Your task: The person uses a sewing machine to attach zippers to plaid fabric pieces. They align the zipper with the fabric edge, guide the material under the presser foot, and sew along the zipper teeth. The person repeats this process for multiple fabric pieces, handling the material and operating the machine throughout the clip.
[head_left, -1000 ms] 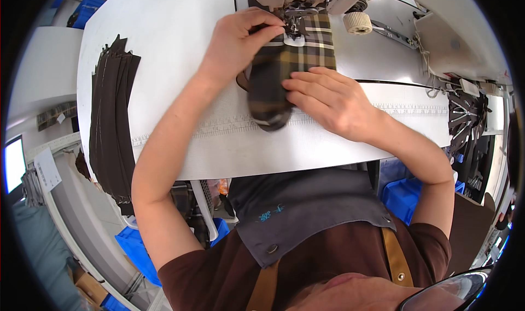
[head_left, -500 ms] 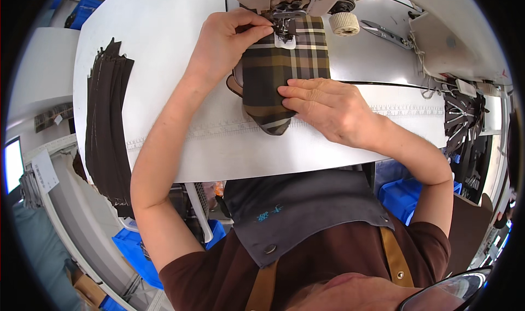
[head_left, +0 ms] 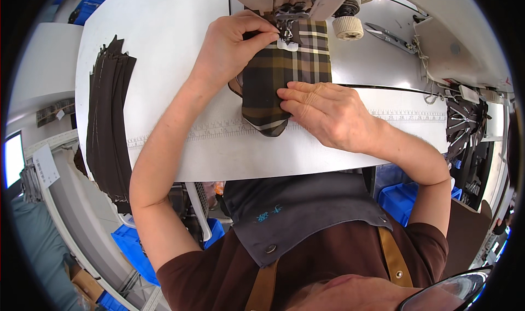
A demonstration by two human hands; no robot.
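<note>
A sewing machine head [head_left: 285, 13] stands at the top of the work surface, its presser foot [head_left: 287, 31] down on a piece of brown, black and cream plaid fabric [head_left: 309, 57], with a darker lining edge showing at the fabric's left. Thumb and index finger of my left hand [head_left: 229, 51] are pinched just left of the presser foot, on something too small to make out at the needle. My right hand [head_left: 325, 114] lies with fingers stretched out on the lower right part of the plaid fabric.
A stack of dark brown strips [head_left: 106, 125] lies on the left of the white table [head_left: 153, 65]. Thread snips [head_left: 391, 37] rest on the metal plate, right of a white knob [head_left: 348, 28]. Dark fabric pieces hang at the right edge [head_left: 465, 125]. Blue bins [head_left: 396, 201] sit below.
The plaid fabric's blurred, twisted lower part now lies flatter. My right hand has moved a little down with it. My left hand stays pinched by the presser foot.
</note>
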